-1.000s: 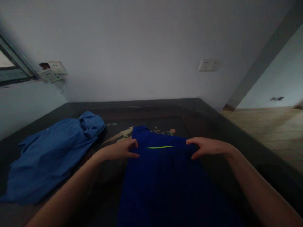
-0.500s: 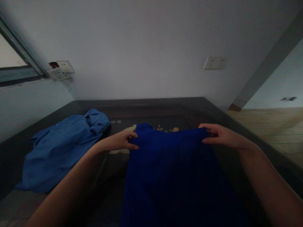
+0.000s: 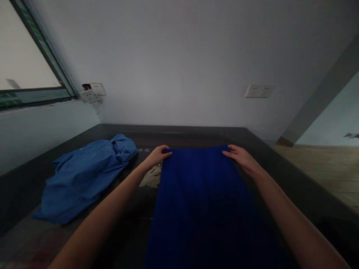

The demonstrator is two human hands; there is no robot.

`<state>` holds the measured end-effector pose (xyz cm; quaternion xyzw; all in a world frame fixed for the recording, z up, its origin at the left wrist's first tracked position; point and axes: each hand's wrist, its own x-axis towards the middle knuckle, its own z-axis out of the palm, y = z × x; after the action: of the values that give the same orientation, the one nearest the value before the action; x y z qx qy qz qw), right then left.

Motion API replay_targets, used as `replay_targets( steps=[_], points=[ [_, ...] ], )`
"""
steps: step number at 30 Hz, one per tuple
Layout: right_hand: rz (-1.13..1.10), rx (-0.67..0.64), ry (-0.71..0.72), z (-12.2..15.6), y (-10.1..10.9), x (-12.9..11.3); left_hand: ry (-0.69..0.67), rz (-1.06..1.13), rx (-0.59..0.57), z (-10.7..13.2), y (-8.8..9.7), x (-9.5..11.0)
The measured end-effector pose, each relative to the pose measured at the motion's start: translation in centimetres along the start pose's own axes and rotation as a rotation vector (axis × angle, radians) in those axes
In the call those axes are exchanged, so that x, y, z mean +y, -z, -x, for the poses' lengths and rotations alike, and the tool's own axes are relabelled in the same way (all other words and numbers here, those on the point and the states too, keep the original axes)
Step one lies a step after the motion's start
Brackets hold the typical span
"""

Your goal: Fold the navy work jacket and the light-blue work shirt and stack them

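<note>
A dark blue garment (image 3: 202, 201) lies stretched lengthwise down the middle of a dark table (image 3: 280, 168), its far edge straight. My left hand (image 3: 157, 155) grips the far left corner of that edge with fingers curled over the cloth. At the far right corner, my right hand (image 3: 241, 157) rests with fingers bent onto the fabric. Both forearms run along the garment's sides.
A lighter blue garment (image 3: 86, 175) lies crumpled on the table's left part. The table meets a white wall with sockets (image 3: 259, 90) at the back and a window (image 3: 25, 74) on the left. A wooden floor (image 3: 328, 168) shows beyond the right edge.
Both hands have carried the garment's top edge away from me and set it down flat. The collar and the yellow-green stripe seen earlier no longer show. The view has tilted slightly.
</note>
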<state>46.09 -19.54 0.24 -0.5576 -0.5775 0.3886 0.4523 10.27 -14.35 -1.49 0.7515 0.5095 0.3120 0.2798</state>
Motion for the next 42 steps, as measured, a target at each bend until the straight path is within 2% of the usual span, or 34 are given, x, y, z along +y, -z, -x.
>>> replay_targets(
  steps=[1, 4, 8, 12, 17, 20, 24, 27, 29, 31, 33, 34, 36, 39, 42],
  points=[
    [0.085, 0.018, -0.014, -0.9, -0.7, 1.4, -0.004, -0.083, 0.024, -0.5, -1.0, -1.0],
    [0.357, 0.089, 0.003, -2.3, -2.6, 5.2, -0.037, -0.156, 0.086, -1.0, -3.2, -3.2],
    [0.566, 0.153, 0.062, -1.8, -3.6, 8.0, -0.067, -0.169, 0.084, -0.5, -4.4, -4.2],
    [0.748, 0.167, 0.057, -1.2, -3.7, 7.7, -0.086, -0.197, 0.072, -0.8, -4.2, -4.2],
    [0.840, 0.039, -0.029, -2.0, -3.6, 6.2, 0.010, -0.222, 0.056, -2.2, -3.7, -4.0],
    [0.867, -0.003, -0.076, -3.1, -3.8, 5.7, 0.080, -0.234, 0.094, -3.1, -4.0, -4.3],
    [0.895, -0.046, -0.111, -3.9, -4.3, 5.7, 0.059, -0.211, 0.129, -3.6, -4.9, -4.8],
    [0.887, -0.020, -0.088, -3.6, -4.3, 6.2, 0.060, -0.181, 0.189, -3.5, -5.1, -5.0],
    [0.858, 0.018, -0.072, -3.3, -3.7, 6.2, 0.087, -0.158, 0.229, -3.0, -4.6, -5.0],
    [0.855, 0.065, -0.051, -3.1, -2.8, 5.7, 0.112, -0.141, 0.257, -1.8, -3.6, -4.9],
    [0.890, 0.113, 0.020, -3.1, -2.3, 4.4, 0.145, -0.109, 0.231, 0.1, -2.3, -4.7],
    [0.909, 0.122, 0.082, -3.3, -2.3, 3.5, 0.167, -0.074, 0.186, 1.5, -1.7, -4.6],
    [0.922, 0.064, 0.223, -3.9, -3.5, 1.4, 0.234, 0.063, 0.004, 4.7, -0.5, -3.9],
    [0.920, -0.160, 0.337, -5.0, -8.0, -1.4, 0.299, 0.260, -0.263, 10.3, 0.6, -2.2],
    [0.919, -0.280, 0.322, -6.2, -14.1, -2.7, 0.341, 0.408, -0.435, 15.3, 0.7, -0.1]
  ],
)
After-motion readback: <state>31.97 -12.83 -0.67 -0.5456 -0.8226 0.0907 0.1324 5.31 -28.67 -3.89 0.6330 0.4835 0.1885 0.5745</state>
